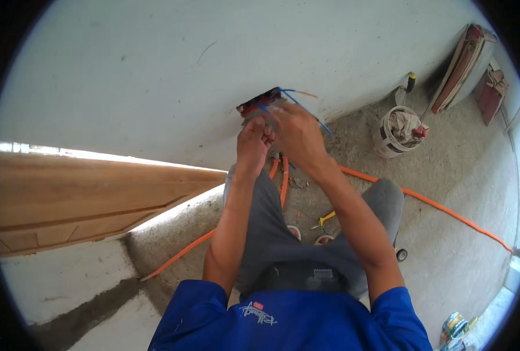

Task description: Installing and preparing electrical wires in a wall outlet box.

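As both hands meet before a ragged opening (251, 107) in the pale wall, blue wires (291, 90) project from it toward the right.

The left hand (251, 146), fingers curled, is raised just below the opening; the right hand (301, 136), fingers bent, lies close beside the wires. Whether either hand grasps a wire cannot be told, the fingertips being partly hidden. One wire ends in a copper-coloured tip. Orange conduit (429, 202) runs across the rough floor (447, 169); a yellow-handled tool (326, 219) lies near the feet, and a white bucket (384, 143) stands well apart, at right.
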`<state>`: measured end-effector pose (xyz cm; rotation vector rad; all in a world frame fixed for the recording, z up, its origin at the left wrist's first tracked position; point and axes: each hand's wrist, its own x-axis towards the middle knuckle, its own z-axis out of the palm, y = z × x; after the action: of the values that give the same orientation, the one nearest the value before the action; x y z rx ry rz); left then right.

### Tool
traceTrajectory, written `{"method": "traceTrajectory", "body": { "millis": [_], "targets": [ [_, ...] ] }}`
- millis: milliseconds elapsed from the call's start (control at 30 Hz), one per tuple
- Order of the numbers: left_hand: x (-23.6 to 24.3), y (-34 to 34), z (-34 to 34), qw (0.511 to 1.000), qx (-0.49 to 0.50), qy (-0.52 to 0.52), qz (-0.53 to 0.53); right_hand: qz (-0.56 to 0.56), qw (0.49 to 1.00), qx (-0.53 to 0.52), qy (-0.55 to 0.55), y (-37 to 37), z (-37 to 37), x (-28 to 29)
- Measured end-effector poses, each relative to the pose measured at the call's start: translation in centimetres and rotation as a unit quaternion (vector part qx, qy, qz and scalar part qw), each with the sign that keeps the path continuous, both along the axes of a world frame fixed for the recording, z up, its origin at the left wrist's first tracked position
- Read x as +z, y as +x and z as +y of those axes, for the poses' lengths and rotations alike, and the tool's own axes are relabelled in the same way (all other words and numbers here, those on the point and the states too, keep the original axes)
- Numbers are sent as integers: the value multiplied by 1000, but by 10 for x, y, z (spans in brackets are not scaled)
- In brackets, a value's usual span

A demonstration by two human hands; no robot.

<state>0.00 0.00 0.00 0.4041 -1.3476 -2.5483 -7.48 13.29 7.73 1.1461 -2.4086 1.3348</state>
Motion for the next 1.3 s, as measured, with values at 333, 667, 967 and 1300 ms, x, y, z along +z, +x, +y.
{"method": "traceTrajectory", "body": {
  "millis": [333, 667, 967, 1300],
  "targets": [
    [-4, 1, -17, 987, -22, 154, -25, -97, 989, -80, -81, 27, 25, -20],
    [19, 24, -38, 973, -115, 199, 38, 79, 995, 53, -21, 91, -6, -6],
    [15, 15, -2, 959, -31, 271, 80, 105, 994, -26, 5, 21, -9, 6],
    [15, 3, 14, 991, 120, -24, 49, -277, 943, 61, -173, 22, -14, -50]
  ]
}}
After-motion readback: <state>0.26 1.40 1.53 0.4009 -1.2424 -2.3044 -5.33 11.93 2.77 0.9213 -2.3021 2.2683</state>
